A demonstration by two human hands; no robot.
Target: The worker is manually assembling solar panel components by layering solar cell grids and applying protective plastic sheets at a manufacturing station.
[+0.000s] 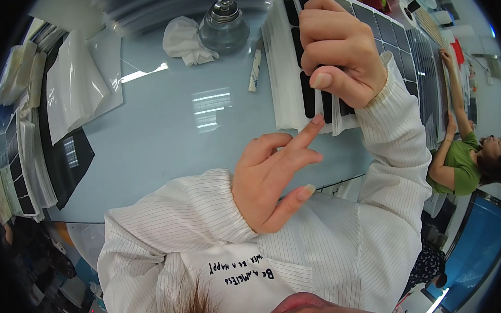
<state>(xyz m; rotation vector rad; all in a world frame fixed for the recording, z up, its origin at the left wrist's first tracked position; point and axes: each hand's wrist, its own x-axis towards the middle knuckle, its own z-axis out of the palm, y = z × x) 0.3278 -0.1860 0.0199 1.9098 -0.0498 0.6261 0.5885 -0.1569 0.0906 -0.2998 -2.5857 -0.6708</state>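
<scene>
A thick stack of white-backed sheets point(272, 61) with black rounded panels lies at the far right of the table. Over it, my right hand point(343, 53) is closed, its fingers curled and the thumb bent below them. What those fingers grip, if anything, is hidden. Nearer to me, my left hand point(275, 177) has its fingers apart and holds nothing. Its index fingertip reaches the near edge of the stack, where the sheets' corners look fanned; whether it touches them I cannot tell. Black panels point(307, 97) show beside and below my right hand.
Left of the stack lie a white printed tube point(255, 70), a clear glass bottle with a metal cap point(224, 27) and a crumpled tissue point(183, 39). Glossy white sheets point(75, 88) and a black sheet point(72, 161) lie at left. A person in green point(459, 164) works at far right.
</scene>
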